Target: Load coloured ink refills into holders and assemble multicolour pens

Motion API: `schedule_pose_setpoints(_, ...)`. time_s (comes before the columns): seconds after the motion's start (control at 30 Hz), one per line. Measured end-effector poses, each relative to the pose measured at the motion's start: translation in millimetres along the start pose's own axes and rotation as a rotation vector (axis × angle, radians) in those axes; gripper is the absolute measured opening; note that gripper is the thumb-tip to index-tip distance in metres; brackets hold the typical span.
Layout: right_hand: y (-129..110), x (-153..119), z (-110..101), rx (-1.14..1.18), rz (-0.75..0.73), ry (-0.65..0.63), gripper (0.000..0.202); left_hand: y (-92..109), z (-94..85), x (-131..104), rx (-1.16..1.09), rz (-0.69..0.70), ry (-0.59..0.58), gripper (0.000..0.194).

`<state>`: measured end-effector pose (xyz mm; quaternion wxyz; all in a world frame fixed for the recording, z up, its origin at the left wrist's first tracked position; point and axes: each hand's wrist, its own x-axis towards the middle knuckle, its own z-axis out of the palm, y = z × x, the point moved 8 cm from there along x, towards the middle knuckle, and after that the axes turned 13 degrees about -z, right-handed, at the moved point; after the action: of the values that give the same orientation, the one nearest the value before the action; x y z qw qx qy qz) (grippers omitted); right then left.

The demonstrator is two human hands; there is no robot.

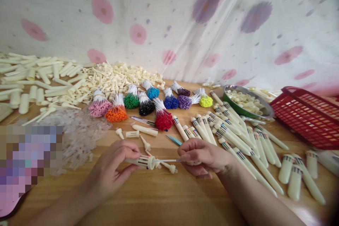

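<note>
My left hand is closed around a cream multicolour pen top, which lies sideways with its open end to the right. My right hand pinches a thin white pen refill with a small spring near the fingertips. The refill's left end meets the open end of the pen top; how deep it goes I cannot tell. A light-blue pointed tool shows beside my right hand, its other end hidden. Below and behind the pen top lie small cream plugs, a slotted cream piece and a cream barrel.
Bundled refills, such as the red bundle, stand mid-table. Cream tubes and clear plastic pieces heap at left by a blurred phone-like object. Multicolour pens, a green-sided bowl and a red basket occupy the right.
</note>
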<state>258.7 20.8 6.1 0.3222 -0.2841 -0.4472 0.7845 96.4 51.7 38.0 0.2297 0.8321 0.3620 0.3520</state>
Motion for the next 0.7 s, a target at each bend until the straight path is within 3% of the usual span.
schedule_pose_setpoints(0.7, 2.0, -0.7, 4.4, 0.018, 0.005, -0.027, 0.027, 6.0, 1.9, 1.3, -0.047, 0.029, -0.025, 0.016)
